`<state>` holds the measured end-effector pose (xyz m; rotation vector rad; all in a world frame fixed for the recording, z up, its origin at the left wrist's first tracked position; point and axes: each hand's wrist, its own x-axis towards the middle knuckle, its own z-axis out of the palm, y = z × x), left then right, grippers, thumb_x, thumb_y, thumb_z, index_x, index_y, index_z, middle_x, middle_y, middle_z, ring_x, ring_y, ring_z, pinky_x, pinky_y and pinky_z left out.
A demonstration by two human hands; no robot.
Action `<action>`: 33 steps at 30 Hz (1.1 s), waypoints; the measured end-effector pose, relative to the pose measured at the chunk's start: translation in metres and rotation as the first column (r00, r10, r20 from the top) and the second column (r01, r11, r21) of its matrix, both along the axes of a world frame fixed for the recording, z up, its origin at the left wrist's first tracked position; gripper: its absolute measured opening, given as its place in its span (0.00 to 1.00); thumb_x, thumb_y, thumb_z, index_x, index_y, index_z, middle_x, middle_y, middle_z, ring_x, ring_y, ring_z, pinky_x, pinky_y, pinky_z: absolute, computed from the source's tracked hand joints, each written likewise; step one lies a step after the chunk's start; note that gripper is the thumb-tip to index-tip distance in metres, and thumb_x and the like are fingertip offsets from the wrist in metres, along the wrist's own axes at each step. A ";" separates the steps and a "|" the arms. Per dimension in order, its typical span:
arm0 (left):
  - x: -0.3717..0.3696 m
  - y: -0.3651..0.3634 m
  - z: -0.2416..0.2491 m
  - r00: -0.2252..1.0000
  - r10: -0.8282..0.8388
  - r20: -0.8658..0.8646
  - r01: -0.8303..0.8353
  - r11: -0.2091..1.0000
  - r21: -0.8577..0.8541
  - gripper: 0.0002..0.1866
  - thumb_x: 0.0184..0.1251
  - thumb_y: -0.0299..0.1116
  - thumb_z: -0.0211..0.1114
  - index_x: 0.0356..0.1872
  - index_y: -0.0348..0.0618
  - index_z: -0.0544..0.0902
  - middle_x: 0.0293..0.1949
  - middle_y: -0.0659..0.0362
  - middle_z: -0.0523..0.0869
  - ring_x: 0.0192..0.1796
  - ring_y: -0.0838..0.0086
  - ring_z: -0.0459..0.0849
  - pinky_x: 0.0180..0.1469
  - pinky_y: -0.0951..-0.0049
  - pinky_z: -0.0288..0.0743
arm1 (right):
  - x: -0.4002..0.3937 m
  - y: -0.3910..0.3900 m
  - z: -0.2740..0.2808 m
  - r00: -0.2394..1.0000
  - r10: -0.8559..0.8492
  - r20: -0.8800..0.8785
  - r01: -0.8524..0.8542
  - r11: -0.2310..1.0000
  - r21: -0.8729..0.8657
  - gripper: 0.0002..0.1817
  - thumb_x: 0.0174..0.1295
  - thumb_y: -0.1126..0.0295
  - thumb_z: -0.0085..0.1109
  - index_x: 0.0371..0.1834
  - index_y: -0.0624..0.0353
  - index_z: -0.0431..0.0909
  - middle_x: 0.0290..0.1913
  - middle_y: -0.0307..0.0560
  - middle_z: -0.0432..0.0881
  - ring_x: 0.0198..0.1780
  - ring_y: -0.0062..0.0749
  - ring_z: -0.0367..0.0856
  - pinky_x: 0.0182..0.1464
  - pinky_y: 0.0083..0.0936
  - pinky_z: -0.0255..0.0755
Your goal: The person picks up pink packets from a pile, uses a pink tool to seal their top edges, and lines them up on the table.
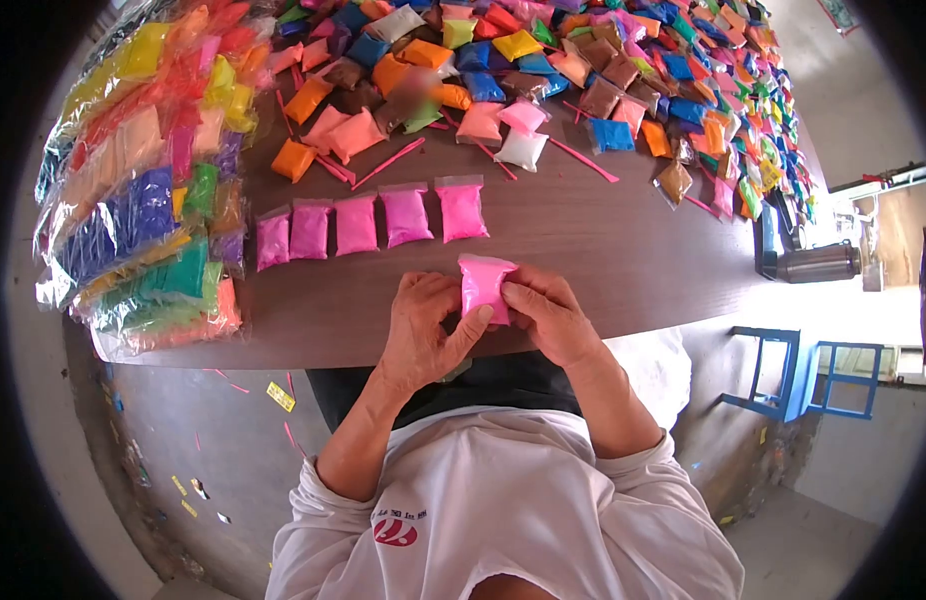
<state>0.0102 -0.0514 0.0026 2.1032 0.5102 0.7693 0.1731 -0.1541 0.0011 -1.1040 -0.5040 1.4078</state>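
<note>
Between both hands, just above the table's near edge, is a small pink packet in a clear wrapper, held upright. My left hand pinches its lower left side, thumb laid across the front. My right hand grips the right side, fingers curled against it. Beyond them a row of pink and magenta packets lies on the table; the rightmost packet is the closest of the row to my hands, and the leftmost packet lies near the bagged stack.
Clear bags of coloured packets are stacked at the table's left. A heap of loose coloured packets covers the far side, with pink sticks before it. A metal flask lies at the right edge; a blue stool stands beyond.
</note>
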 end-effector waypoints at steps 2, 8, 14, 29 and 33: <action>0.000 0.000 -0.001 1.000 0.014 -0.001 -0.014 1.000 -0.006 0.14 0.67 0.43 0.65 0.29 0.44 0.86 0.28 0.56 0.83 0.34 0.60 0.78 0.46 0.63 0.65 | 0.001 -0.001 0.000 0.997 0.018 0.075 -0.027 0.993 0.118 0.16 0.72 0.66 0.55 0.56 0.65 0.79 0.41 0.35 0.80 0.41 0.15 0.73 0.42 0.16 0.70; 0.002 -0.001 -0.003 0.999 0.034 -0.001 -0.034 0.999 0.027 0.16 0.71 0.43 0.61 0.30 0.40 0.84 0.28 0.54 0.83 0.36 0.57 0.78 0.48 0.61 0.65 | 0.005 0.003 0.010 0.925 -0.073 0.373 0.037 0.994 0.104 0.14 0.70 0.67 0.59 0.51 0.66 0.81 0.37 0.37 0.83 0.38 0.17 0.78 0.42 0.18 0.74; 0.001 0.000 -0.001 0.999 0.006 -0.037 -0.007 1.000 -0.014 0.17 0.72 0.42 0.61 0.30 0.39 0.84 0.28 0.54 0.82 0.36 0.57 0.78 0.48 0.62 0.65 | 0.007 0.011 0.009 0.875 -0.115 0.471 0.131 0.991 0.000 0.13 0.69 0.68 0.61 0.47 0.68 0.81 0.35 0.38 0.84 0.34 0.16 0.78 0.38 0.19 0.75; 0.000 0.001 -0.002 0.998 -0.005 -0.062 0.006 1.000 0.009 0.20 0.74 0.44 0.59 0.27 0.39 0.82 0.25 0.55 0.80 0.33 0.59 0.75 0.44 0.63 0.63 | 0.020 0.016 0.012 0.772 0.117 0.625 -0.074 0.993 -0.095 0.12 0.67 0.75 0.51 0.48 0.67 0.80 0.33 0.38 0.82 0.30 0.18 0.78 0.32 0.19 0.75; -0.001 0.001 -0.001 0.999 0.002 -0.044 -0.003 0.999 -0.038 0.21 0.75 0.44 0.58 0.24 0.39 0.80 0.24 0.55 0.78 0.31 0.59 0.73 0.43 0.63 0.63 | 0.019 0.014 0.020 0.906 -0.012 0.423 0.034 0.998 -0.045 0.12 0.67 0.75 0.53 0.49 0.67 0.82 0.31 0.39 0.81 0.27 0.19 0.78 0.29 0.19 0.75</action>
